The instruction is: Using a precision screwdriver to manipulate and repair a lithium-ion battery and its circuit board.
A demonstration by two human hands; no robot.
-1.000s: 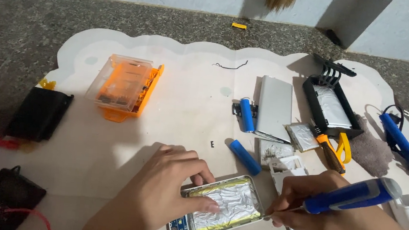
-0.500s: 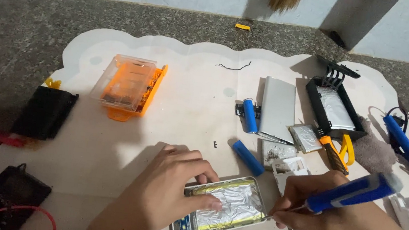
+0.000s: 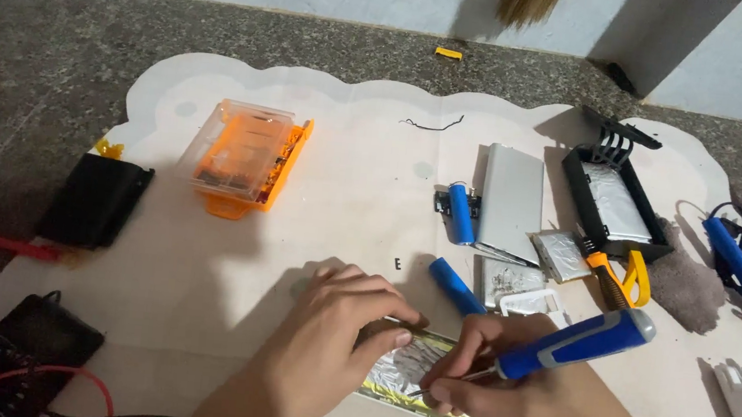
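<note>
A dark speckled stone floor [image 3: 33, 49] carries a pale scalloped mat [image 3: 339, 160]. On the mat's near edge lies a foil-wrapped battery pack [image 3: 404, 379]; the left hand [image 3: 331, 341] presses on it, fingers closed over its top, while the right hand [image 3: 499, 389] clamps a blue screwdriver [image 3: 571, 344], tip on the pack.

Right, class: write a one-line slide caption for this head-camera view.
Left hand steadies a foil-wrapped flat pack while right hand works a blue-handled screwdriver on it.

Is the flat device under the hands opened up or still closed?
Opened: the device shows bare silvery foil inside, no cover. The left hand steadies it; the right hand puts the blue screwdriver tip inside.
</note>
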